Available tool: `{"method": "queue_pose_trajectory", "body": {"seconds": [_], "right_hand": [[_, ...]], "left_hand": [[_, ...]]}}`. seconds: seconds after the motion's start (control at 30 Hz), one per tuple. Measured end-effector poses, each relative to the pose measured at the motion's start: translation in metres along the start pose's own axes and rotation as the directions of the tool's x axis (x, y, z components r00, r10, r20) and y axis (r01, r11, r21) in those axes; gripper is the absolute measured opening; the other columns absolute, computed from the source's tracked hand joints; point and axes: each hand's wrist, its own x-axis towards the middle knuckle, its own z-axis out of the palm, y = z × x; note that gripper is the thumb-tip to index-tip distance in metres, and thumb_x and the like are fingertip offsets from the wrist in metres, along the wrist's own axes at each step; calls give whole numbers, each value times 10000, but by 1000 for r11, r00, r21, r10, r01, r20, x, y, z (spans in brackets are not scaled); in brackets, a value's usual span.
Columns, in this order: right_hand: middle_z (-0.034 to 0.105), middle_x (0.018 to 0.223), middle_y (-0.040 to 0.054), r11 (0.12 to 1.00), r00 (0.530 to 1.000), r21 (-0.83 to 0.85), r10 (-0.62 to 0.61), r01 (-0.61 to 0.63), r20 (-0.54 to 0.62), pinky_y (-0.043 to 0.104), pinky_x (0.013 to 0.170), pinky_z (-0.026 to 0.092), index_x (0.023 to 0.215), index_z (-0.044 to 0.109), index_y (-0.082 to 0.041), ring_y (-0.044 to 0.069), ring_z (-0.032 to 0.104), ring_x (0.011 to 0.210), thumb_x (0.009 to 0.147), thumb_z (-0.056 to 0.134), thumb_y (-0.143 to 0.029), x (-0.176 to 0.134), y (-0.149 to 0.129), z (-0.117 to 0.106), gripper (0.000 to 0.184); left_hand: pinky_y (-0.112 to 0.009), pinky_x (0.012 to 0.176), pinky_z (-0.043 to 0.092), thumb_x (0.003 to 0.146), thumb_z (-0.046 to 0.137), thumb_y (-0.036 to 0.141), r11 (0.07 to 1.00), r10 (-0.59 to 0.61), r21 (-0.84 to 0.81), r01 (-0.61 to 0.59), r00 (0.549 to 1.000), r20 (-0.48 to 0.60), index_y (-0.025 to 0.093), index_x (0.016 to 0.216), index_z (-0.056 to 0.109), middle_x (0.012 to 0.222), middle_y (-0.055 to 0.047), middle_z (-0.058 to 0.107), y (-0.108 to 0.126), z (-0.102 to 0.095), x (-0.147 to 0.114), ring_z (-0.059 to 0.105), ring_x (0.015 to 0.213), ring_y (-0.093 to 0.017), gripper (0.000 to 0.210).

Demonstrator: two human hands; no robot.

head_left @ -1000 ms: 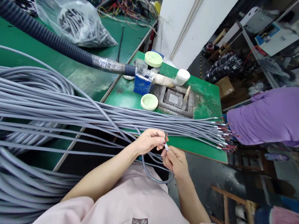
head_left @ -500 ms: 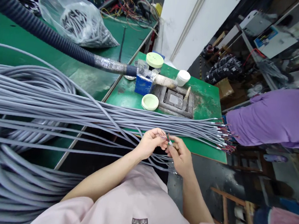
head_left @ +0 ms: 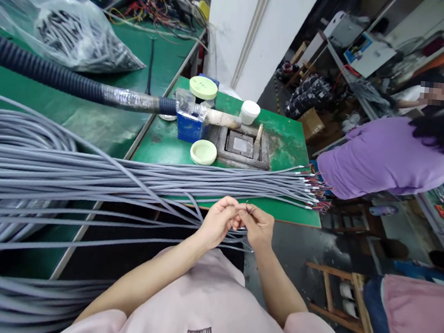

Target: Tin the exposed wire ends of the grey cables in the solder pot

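Note:
My left hand point(head_left: 219, 223) and my right hand point(head_left: 258, 228) meet in front of my chest, fingertips together. Both are closed in a pinch on the thin wires point(head_left: 246, 204) at a grey cable's end; the fingers cover nearly all of them. Just beyond my hands, a thick bundle of grey cables point(head_left: 189, 176) lies across the green table. Its stripped ends point(head_left: 316, 191), with white bands and reddish wires, fan out at the right edge. Several loose grey cables point(head_left: 130, 224) run below the bundle towards my hands.
A solder pot point(head_left: 243, 146) is set behind the bundle, with a fume hose point(head_left: 130, 99) over it. Nearby are a pale green lid point(head_left: 203, 152), a white tub point(head_left: 249, 112) and a blue box point(head_left: 189, 127). A person in purple point(head_left: 383, 156) sits right; a wooden stool point(head_left: 345, 299) stands lower right.
My fingertips have drawn together over the cable end, so the coloured wires and white band seen between them before are now mostly hidden. The view has shifted right.

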Motion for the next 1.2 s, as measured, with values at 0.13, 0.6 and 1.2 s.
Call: {"method": "queue_pose_trajectory", "body": {"seconds": [0.13, 0.6, 1.2], "right_hand": [[631, 664, 0, 975, 982, -167, -164, 147, -90, 271, 574, 485, 942, 729, -230, 122, 582, 581, 843, 589, -254, 2, -2, -6, 173], [499, 628, -17, 914, 980, -354, -184, 197, 71, 249, 572, 371, 672, 581, -181, 103, 465, 593, 871, 544, -234, 5, -11, -18, 210], [482, 633, -11, 829, 929, -446, -219, 339, 299, 248, 542, 349, 723, 562, -190, 107, 451, 583, 869, 539, -190, 16, -26, -20, 148]], "left_hand": [[-163, 430, 416, 687, 711, 296, 977, 174, 132, -168, 984, -41, 161, 737, 535, 547, 40, 601, -3, 0, 2, 513, 421, -55, 227], [-172, 444, 463, 708, 693, 313, 818, 387, 467, -336, 922, -15, 148, 688, 569, 537, 15, 627, 4, -7, -3, 565, 437, -76, 208], [-196, 540, 448, 821, 590, 288, 485, 96, 815, -318, 945, 312, 155, 960, 699, 697, -7, 661, 45, -26, -7, 543, 571, -92, 221]]}}
